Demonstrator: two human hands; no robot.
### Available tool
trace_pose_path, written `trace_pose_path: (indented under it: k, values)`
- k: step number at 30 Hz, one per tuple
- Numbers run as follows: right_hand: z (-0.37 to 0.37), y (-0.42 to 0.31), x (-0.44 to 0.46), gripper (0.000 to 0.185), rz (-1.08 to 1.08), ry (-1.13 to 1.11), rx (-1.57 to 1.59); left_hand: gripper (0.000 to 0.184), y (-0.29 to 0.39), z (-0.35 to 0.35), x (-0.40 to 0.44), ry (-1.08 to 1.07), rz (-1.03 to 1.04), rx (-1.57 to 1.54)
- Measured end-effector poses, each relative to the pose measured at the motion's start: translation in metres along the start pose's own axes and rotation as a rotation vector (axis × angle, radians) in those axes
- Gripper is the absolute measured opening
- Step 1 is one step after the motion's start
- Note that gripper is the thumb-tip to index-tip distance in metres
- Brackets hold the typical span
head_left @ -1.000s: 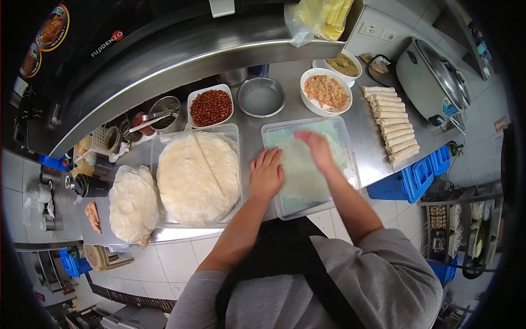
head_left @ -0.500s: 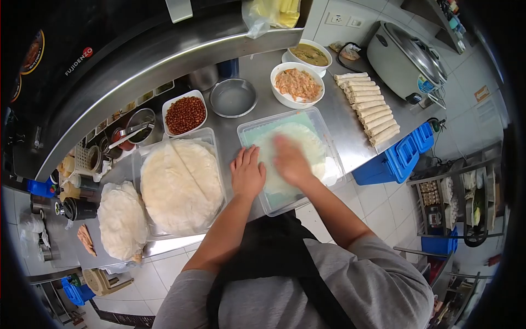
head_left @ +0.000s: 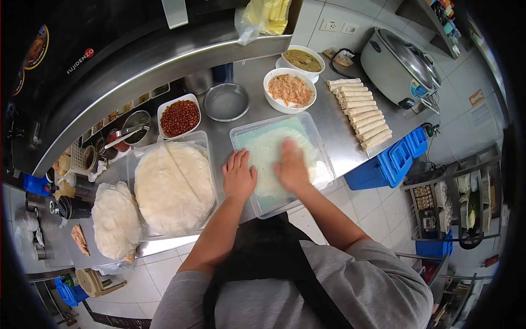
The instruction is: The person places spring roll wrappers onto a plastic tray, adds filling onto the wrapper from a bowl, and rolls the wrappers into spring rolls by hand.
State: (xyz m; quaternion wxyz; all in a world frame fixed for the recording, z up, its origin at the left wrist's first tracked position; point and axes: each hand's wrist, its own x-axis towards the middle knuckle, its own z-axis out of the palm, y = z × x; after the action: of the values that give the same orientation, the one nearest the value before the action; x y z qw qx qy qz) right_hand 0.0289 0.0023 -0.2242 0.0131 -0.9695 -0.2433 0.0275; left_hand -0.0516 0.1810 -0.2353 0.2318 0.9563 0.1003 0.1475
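A thin, pale round wrapper (head_left: 267, 147) lies flat on a green sheet (head_left: 245, 139) in a clear plastic tray (head_left: 262, 213) in front of me. My left hand (head_left: 239, 174) rests with its fingers stretched out at the tray's left side, beside the wrapper's edge. Over the wrapper's right part is my right hand (head_left: 294, 171); motion smears its fingers, so I cannot make out their pose. To the left, a large stack of wrappers (head_left: 172, 186) fills another clear container (head_left: 213, 164), with a folded strip on top.
Behind the tray stand a bowl of orange-pink filling (head_left: 289, 89), a bowl of soupy liquid (head_left: 303, 60), a metal bowl (head_left: 226, 102) and a dish of red-brown beans (head_left: 179, 117). Rolled wrappers (head_left: 360, 114) line the right side, near a rice cooker (head_left: 400, 66). Covered wrappers (head_left: 115, 219) sit far left.
My right hand has moved slightly over the wrapper and is still blurred. My left hand keeps its place at the tray. The whole view has shifted a little.
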Motion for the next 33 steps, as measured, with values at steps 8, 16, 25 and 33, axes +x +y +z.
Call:
trace_pose_path:
  k: [8, 16, 25, 33]
  values:
    - [-0.037, 0.063, 0.01, 0.111, 0.094, -0.24, -0.051, 0.05, 0.003, -0.003, -0.001, -0.01, -0.016, -0.013]
    - [-0.086, 0.04, 0.197, 0.118, -0.158, 0.233, -0.013, 0.047, 0.002, -0.007, 0.0, 0.019, -0.022, -0.047]
    - [-0.094, 0.031, 0.225, 0.098, -0.109, -0.424, 0.27, 0.044, 0.006, -0.01, 0.002, 0.024, -0.04, -0.101]
    - [-0.094, 0.031, 0.216, 0.077, -0.029, -0.395, 0.322, 0.04, 0.003, -0.008, 0.003, 0.067, -0.021, -0.095]
